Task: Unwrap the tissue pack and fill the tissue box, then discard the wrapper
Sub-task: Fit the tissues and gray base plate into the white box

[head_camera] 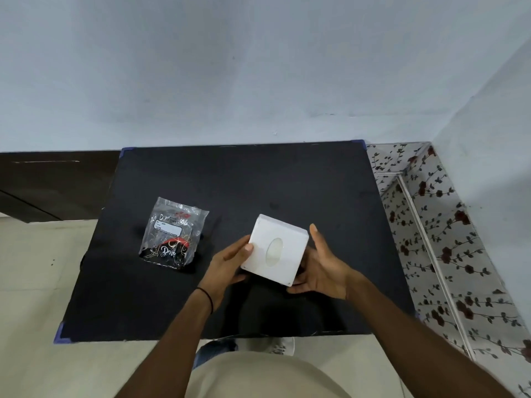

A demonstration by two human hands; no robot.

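Observation:
A white square tissue box [274, 248] with an oval slot on top is held tilted above the black table [258, 179]. My left hand [228, 265] grips its left side, thumb on the top edge. My right hand [321, 268] cups its right side and underside, fingers partly spread. A clear plastic wrapper [172, 234] with red, black and gold print lies crumpled on the table to the left of the box, apart from both hands. It looks flat; I cannot tell what is inside the box.
The table stands against a pale blue wall [258, 67]. A floral-patterned surface [431, 225] lies to the right, a dark wooden cabinet [51, 182] to the left. Light floor tiles [34, 282] show below, with my shoe [284, 346] under the table's front edge.

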